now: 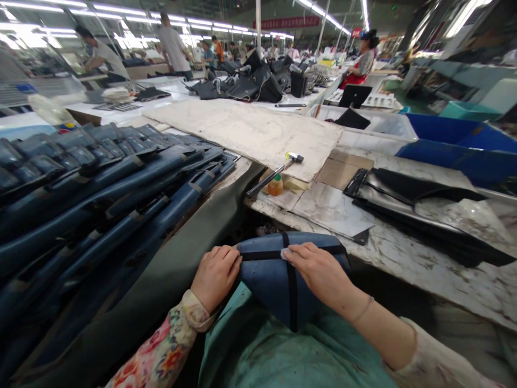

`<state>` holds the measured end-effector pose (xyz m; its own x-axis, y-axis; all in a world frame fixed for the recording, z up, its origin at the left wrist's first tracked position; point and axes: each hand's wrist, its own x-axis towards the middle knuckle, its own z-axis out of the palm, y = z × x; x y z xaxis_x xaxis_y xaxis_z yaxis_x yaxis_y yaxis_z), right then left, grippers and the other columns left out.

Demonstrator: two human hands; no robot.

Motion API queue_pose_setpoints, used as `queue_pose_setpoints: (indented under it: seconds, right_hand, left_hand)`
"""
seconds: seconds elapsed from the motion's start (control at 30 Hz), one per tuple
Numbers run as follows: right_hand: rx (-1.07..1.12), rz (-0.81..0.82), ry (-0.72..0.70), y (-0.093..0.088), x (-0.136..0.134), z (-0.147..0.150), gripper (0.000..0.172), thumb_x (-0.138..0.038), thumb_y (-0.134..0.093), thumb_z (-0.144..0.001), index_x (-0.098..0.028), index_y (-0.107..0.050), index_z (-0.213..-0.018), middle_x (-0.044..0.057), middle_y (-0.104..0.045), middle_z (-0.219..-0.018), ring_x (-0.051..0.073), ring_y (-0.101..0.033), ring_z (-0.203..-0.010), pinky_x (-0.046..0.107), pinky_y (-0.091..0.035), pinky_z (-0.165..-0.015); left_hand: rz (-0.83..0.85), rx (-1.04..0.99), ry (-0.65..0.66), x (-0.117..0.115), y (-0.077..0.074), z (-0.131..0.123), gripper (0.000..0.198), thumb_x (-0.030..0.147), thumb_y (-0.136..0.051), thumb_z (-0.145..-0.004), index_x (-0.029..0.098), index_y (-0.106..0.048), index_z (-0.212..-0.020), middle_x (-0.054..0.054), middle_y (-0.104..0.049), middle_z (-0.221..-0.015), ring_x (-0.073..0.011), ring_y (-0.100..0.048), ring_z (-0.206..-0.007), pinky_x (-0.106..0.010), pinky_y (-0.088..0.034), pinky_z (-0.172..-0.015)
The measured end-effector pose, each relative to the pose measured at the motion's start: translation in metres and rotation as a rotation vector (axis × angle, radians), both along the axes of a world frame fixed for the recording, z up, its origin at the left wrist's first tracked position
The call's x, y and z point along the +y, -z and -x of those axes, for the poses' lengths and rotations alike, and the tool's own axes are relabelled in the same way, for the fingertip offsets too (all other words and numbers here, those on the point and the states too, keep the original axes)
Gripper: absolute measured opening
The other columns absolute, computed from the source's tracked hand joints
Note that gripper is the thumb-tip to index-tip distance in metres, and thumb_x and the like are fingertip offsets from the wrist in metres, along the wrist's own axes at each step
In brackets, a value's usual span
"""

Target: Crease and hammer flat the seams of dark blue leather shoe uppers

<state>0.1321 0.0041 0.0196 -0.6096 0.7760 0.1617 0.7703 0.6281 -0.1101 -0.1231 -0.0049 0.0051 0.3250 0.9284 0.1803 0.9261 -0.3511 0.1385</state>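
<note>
A blue leather-like panel (266,280), crossed by black strips, lies over the green cloth (258,350) on my lap. My left hand (216,275) is closed on its left edge, with the fingertips at the end of the long black strip. Over the spot where the strips cross, my right hand (319,269) pinches a small whitish wad and presses it to the panel. What the wad is made of is too small to tell.
Blue panels (89,199) lie in overlapping rows at left. Ahead, a hammer (274,175) and a small orange bottle (275,186) rest by a pale board (250,129). Black pieces (412,199) lie at right, near a blue bin (456,140). Co-workers stand farther off.
</note>
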Motion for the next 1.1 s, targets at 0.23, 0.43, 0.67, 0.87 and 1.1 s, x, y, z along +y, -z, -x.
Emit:
queue_pose_setpoints:
  seconds: [0.23,0.43,0.67,0.87,1.1]
  right_hand:
    - [0.116,-0.066,0.177,0.016,-0.030,0.003,0.035,-0.009,-0.044,-0.087,-0.019,-0.055,-0.119,0.007,-0.058,-0.116,0.020,-0.052,-0.100,0.035,-0.048,-0.085]
    - [0.225,-0.029,0.199,0.022,-0.037,0.012,0.035,-0.008,-0.048,-0.085,-0.020,-0.056,-0.118,0.006,-0.059,-0.114,0.020,-0.053,-0.097,0.035,-0.049,-0.086]
    - [0.299,-0.081,0.195,0.028,-0.043,0.010,0.037,-0.008,-0.048,-0.084,-0.021,-0.056,-0.117,0.007,-0.060,-0.111,0.020,-0.055,-0.098,0.035,-0.051,-0.086]
    - [0.284,-0.127,0.195,0.029,-0.053,-0.015,0.034,-0.013,-0.042,-0.088,-0.016,-0.053,-0.120,0.009,-0.060,-0.111,0.020,-0.055,-0.100,0.037,-0.050,-0.089]
    - [0.244,-0.139,0.232,0.039,-0.065,-0.031,0.040,-0.007,-0.037,-0.086,-0.013,-0.048,-0.124,0.009,-0.058,-0.116,0.021,-0.052,-0.105,0.040,-0.048,-0.092]
  left_hand:
    - [-0.077,-0.058,0.056,0.082,-0.046,-0.037,0.028,0.028,-0.044,-0.088,0.013,-0.055,-0.108,-0.010,-0.056,-0.111,-0.0224,-0.050,-0.102,-0.035,-0.039,-0.093]
    - [0.170,-0.159,-0.197,0.178,-0.055,-0.088,0.044,0.016,-0.051,-0.083,0.011,-0.043,-0.126,-0.017,-0.048,-0.125,-0.0289,-0.045,-0.117,-0.040,-0.037,-0.095]
    - [0.354,-0.364,-0.285,0.201,-0.041,-0.091,0.027,0.034,-0.051,-0.088,0.014,-0.055,-0.105,-0.005,-0.060,-0.098,-0.0143,-0.060,-0.081,-0.032,-0.052,-0.070]
    - [0.508,-0.580,-0.200,0.110,-0.047,-0.049,0.054,0.049,-0.022,-0.088,0.007,-0.052,-0.103,0.006,-0.048,-0.061,-0.0006,-0.040,-0.040,-0.012,-0.030,-0.039]
    - [0.877,-0.842,-0.238,-0.024,-0.039,0.004,0.050,0.064,-0.044,-0.075,0.016,-0.051,-0.087,0.008,-0.034,-0.053,-0.0048,-0.031,-0.042,-0.013,-0.021,-0.035]
